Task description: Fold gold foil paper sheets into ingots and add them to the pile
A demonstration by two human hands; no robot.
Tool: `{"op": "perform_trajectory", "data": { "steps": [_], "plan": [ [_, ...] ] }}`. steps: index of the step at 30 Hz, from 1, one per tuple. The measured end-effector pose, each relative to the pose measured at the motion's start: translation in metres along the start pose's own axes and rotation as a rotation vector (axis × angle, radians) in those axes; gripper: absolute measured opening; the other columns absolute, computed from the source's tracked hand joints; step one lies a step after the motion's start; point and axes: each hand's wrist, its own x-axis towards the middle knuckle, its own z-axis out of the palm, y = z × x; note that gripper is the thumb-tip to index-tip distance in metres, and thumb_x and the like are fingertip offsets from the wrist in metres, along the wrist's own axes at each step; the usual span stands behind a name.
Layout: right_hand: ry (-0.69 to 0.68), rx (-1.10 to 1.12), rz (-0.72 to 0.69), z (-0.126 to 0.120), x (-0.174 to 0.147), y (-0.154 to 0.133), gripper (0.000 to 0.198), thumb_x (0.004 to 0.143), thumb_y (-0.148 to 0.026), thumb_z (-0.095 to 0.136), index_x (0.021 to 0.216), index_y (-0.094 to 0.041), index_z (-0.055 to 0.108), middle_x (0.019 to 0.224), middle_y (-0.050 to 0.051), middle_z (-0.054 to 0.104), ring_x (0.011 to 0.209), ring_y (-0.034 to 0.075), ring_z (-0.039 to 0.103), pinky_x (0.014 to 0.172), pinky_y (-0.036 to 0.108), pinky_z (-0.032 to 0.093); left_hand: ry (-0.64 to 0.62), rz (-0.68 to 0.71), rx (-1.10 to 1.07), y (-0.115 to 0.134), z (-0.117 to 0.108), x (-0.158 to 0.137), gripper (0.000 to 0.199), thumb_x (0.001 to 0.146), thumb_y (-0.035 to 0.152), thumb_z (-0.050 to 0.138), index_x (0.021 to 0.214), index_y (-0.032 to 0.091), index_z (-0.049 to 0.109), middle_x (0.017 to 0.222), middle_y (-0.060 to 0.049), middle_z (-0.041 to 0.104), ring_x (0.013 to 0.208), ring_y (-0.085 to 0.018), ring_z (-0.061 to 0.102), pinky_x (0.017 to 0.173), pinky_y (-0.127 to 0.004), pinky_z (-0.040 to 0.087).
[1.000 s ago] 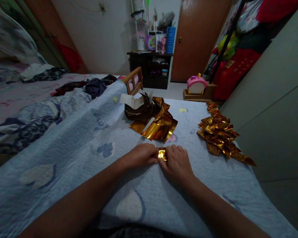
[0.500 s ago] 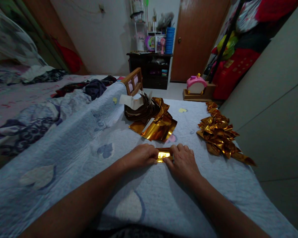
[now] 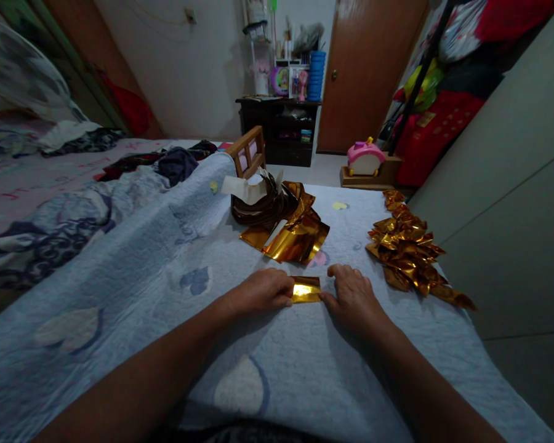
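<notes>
A small folded strip of gold foil paper (image 3: 306,289) lies on the bed cover between my hands. My left hand (image 3: 268,288) is closed on its left end, the fingers curled over it. At the strip's right end, my right hand (image 3: 353,295) has its thumb and index finger apart; the thumb tip is close to the edge, and I cannot tell whether it touches. Beyond the hands rests a pile of loose gold foil sheets (image 3: 300,240). To the right, several folded gold foil pieces (image 3: 406,249) lie heaped near the bed's edge.
The pale blue quilt (image 3: 166,344) with heart shapes covers the bed. A wooden bed rail (image 3: 249,154) stands behind the foil sheets. Past the bed are a dark cabinet (image 3: 277,132) and a pink toy (image 3: 365,157). A pale panel (image 3: 512,246) borders the right side.
My right hand has let go of the foil strip's right end and moved slightly right, its thumb and index finger spreading. More of the strip shows. My left hand has stayed in place.
</notes>
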Motion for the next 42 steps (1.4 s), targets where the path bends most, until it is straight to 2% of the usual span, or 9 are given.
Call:
{"op": "perform_trajectory", "data": {
  "steps": [4, 8, 12, 16, 21, 27, 34, 39, 42],
  "plan": [
    [0.071, 0.196, -0.199, -0.003, 0.001, -0.005, 0.010, 0.085, -0.011, 0.055, 0.092, -0.019, 0.056, 0.096, 0.008, 0.058, 0.093, 0.025, 0.051, 0.082, 0.037, 0.039, 0.021, 0.012, -0.019, -0.004, 0.003, 0.000, 0.006, 0.087, 0.023, 0.068, 0.085, 0.019, 0.065, 0.089, -0.002, 0.068, 0.084, -0.019, 0.060, 0.073, -0.027, 0.040],
    [-0.054, 0.216, -0.387, -0.003, 0.003, -0.017, 0.003, 0.087, -0.015, 0.061, 0.088, -0.018, 0.061, 0.097, 0.008, 0.062, 0.092, 0.025, 0.052, 0.082, 0.038, 0.039, 0.036, 0.023, -0.043, -0.004, 0.002, -0.004, 0.003, 0.086, 0.021, 0.067, 0.087, 0.019, 0.065, 0.089, -0.002, 0.068, 0.084, -0.019, 0.061, 0.072, -0.027, 0.040],
    [-0.092, 0.194, -0.391, 0.002, 0.005, -0.020, 0.008, 0.093, -0.016, 0.060, 0.094, -0.017, 0.068, 0.098, 0.008, 0.066, 0.090, 0.024, 0.055, 0.082, 0.038, 0.040, 0.066, 0.012, -0.084, 0.002, -0.001, -0.006, 0.015, 0.083, 0.030, 0.071, 0.089, 0.018, 0.064, 0.085, 0.000, 0.067, 0.079, -0.019, 0.060, 0.067, -0.027, 0.037],
    [-0.058, 0.200, -0.421, 0.005, 0.007, -0.016, 0.014, 0.093, -0.013, 0.059, 0.098, -0.018, 0.071, 0.096, 0.008, 0.068, 0.087, 0.023, 0.057, 0.081, 0.037, 0.041, 0.137, -0.003, -0.028, 0.004, 0.004, -0.006, 0.024, 0.082, 0.039, 0.075, 0.087, 0.018, 0.064, 0.081, 0.000, 0.065, 0.076, -0.019, 0.058, 0.064, -0.027, 0.035],
    [-0.007, 0.205, -0.411, 0.007, 0.009, -0.013, 0.017, 0.094, -0.010, 0.056, 0.091, -0.016, 0.071, 0.088, 0.007, 0.068, 0.083, 0.022, 0.057, 0.079, 0.036, 0.040, 0.261, 0.111, -0.016, -0.002, 0.014, -0.002, 0.008, 0.090, 0.024, 0.068, 0.087, 0.017, 0.069, 0.083, -0.002, 0.063, 0.075, -0.016, 0.059, 0.065, -0.025, 0.039],
    [0.097, 0.197, -0.438, 0.009, 0.009, -0.018, 0.011, 0.096, -0.016, 0.063, 0.098, -0.018, 0.073, 0.089, 0.007, 0.067, 0.085, 0.023, 0.054, 0.077, 0.036, 0.037, 0.441, 0.240, 0.037, -0.005, 0.021, 0.001, 0.016, 0.096, 0.025, 0.063, 0.088, 0.016, 0.074, 0.078, -0.003, 0.065, 0.075, -0.017, 0.059, 0.066, -0.026, 0.041],
    [0.151, 0.217, -0.459, 0.011, 0.009, -0.014, 0.016, 0.099, -0.023, 0.061, 0.103, -0.022, 0.077, 0.084, 0.006, 0.065, 0.082, 0.022, 0.052, 0.075, 0.036, 0.036, 0.475, 0.371, -0.029, -0.009, 0.021, 0.001, 0.019, 0.100, 0.023, 0.056, 0.097, 0.017, 0.074, 0.084, -0.005, 0.070, 0.077, -0.016, 0.062, 0.069, -0.025, 0.047],
    [0.136, 0.259, -0.441, 0.002, 0.011, -0.002, 0.020, 0.101, -0.026, 0.058, 0.103, -0.024, 0.078, 0.083, 0.006, 0.065, 0.080, 0.022, 0.054, 0.074, 0.036, 0.038, 0.526, 0.284, 0.010, -0.012, 0.014, -0.001, 0.019, 0.096, 0.026, 0.064, 0.083, 0.016, 0.074, 0.073, -0.004, 0.068, 0.071, -0.016, 0.063, 0.065, -0.025, 0.046],
    [0.125, 0.272, -0.407, -0.003, 0.013, 0.006, 0.020, 0.100, -0.023, 0.059, 0.094, -0.021, 0.078, 0.082, 0.007, 0.066, 0.081, 0.022, 0.056, 0.075, 0.037, 0.041, 0.538, 0.234, -0.017, -0.011, 0.011, -0.003, 0.017, 0.094, 0.025, 0.065, 0.083, 0.017, 0.075, 0.073, -0.004, 0.070, 0.071, -0.016, 0.064, 0.066, -0.025, 0.047]
  ]
}}
